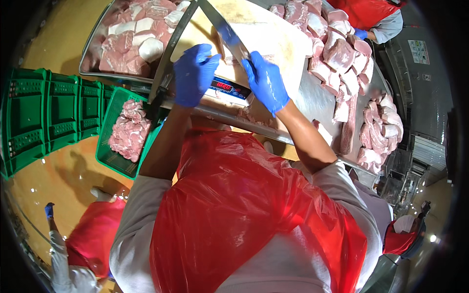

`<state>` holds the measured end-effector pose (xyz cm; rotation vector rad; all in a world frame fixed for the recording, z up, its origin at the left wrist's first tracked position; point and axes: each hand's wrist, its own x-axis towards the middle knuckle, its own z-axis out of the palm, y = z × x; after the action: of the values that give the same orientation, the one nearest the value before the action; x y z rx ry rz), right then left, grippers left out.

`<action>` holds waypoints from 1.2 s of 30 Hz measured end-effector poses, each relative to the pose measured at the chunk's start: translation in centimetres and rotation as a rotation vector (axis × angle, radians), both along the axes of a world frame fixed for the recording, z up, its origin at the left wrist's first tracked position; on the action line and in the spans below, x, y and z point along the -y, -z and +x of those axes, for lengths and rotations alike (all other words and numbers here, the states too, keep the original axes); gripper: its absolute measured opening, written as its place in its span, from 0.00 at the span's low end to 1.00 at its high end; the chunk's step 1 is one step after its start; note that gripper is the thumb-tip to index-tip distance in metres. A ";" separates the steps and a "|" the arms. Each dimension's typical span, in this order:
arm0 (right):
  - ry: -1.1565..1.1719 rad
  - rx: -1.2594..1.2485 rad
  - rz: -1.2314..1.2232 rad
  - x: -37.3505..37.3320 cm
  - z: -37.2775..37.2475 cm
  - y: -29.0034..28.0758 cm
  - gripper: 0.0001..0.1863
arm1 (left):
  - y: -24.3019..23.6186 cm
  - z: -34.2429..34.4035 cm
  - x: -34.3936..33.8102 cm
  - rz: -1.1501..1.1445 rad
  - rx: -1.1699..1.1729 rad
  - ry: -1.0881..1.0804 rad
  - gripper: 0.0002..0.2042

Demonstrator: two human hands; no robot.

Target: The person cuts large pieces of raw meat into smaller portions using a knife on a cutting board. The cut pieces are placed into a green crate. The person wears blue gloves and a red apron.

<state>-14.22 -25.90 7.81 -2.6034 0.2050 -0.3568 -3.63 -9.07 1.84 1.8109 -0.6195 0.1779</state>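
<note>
Two blue-gloved hands over the white cutting board point(264, 29): right hand point(266, 82) fingers wrapped round a long knife point(225, 30), left hand point(194, 73) fingers curled loosely, just beside the blade; scale point(229, 90) near.

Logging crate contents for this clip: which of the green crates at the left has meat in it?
The tilted green crate nearest the left hand, just below the table edge; it holds a heap of pink meat. The stacked green crates further left show none.

One head-worn fisheye view looks steeply down from close above the person's chest, facing forward over the red apron point(254, 215) to the steel table point(317, 100); edges bend and darken toward the rim.
</note>
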 end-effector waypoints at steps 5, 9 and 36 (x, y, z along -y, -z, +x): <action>-0.129 0.026 -0.163 0.0 4.2 -1.3 0.10 | 0.0 -1.5 3.7 -0.200 -0.093 -0.001 0.05; -0.193 -0.146 -0.251 1.2 2.5 -1.7 0.10 | -0.2 -2.0 3.4 -0.103 -0.115 -0.017 0.03; -0.162 -0.451 -0.397 9.2 -8.8 -4.2 0.13 | 1.0 -3.9 -0.5 0.456 0.240 -0.020 0.08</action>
<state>-22.98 -35.09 12.02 -3.0368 0.0780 0.2835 -7.53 -8.58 0.80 2.2555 -0.8635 0.2874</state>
